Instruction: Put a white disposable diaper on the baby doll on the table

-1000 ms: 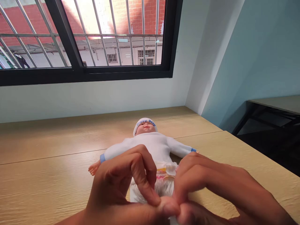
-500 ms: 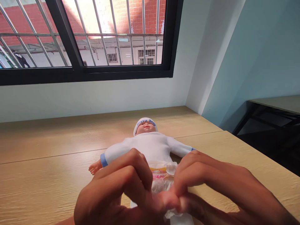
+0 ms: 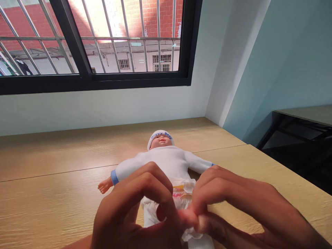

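Head view, two hands at one doll.

One doll (image 3: 166, 159) lies on its back on the table (image 3: 52, 207), at the middle of the picture, head towards the wall and legs towards the person. It wears one white cap (image 3: 160, 135) with blue lettering and one white top. Its two arms are spread to the sides, and each sleeve ends in a blue cuff (image 3: 113, 177). One bare doll hand shows, at picture left. One diaper (image 3: 184, 188) with a coloured waistband sits at the doll's waist.

Two hands meet over the doll's lower body. The left hand (image 3: 129, 214) has its fingers bent and close together, with the tips touching those of the other hand. Whether it grips anything cannot be told. The right hand (image 3: 233, 204) has its fingers drawn narrow, and thumb and fingertips pinch one crumpled piece of white cloth (image 3: 192, 237) just below the diaper.

One window (image 3: 103, 38) with a black frame and grey bars stands above the table. One second table (image 3: 306, 114), dark-legged, stands well apart at picture right.
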The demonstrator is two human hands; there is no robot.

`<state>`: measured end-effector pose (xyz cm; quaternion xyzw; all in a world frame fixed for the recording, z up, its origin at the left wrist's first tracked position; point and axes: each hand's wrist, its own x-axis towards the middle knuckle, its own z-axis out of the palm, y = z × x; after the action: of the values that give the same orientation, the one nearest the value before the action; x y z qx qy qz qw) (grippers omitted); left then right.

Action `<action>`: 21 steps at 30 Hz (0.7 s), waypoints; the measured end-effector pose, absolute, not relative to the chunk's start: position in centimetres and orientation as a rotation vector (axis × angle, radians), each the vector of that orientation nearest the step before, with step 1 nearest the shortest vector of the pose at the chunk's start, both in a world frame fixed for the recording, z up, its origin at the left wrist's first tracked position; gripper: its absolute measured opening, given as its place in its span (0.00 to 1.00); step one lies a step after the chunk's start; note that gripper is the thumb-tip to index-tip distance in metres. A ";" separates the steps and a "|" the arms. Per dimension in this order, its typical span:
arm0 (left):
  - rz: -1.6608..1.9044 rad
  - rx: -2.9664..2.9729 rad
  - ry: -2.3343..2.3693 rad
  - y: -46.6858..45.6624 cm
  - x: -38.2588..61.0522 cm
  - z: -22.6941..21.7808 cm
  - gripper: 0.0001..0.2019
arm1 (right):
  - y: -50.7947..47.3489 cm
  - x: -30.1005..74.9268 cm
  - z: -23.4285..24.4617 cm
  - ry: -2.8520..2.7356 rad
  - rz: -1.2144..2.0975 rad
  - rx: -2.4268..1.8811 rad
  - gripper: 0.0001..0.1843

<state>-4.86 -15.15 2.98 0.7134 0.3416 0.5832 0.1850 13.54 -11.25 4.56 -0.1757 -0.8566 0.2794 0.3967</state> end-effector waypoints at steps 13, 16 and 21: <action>1.560 1.954 0.794 -14.4 -5.1 2.7 0.11 | -11.2 13.6 4.7 -2.169 0.752 -0.436 0.02; 1.532 1.957 0.791 -14.3 -5.2 2.6 0.11 | -11.2 13.6 4.7 -2.186 0.735 -0.450 0.03; 1.527 1.970 0.808 -14.6 -5.0 2.8 0.11 | -11.2 13.6 4.9 -2.210 0.710 -0.446 0.03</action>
<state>-5.03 -14.60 2.83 0.7264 0.2981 0.5632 0.2576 13.58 -11.20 4.92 -0.1748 -0.8652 0.2780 0.3790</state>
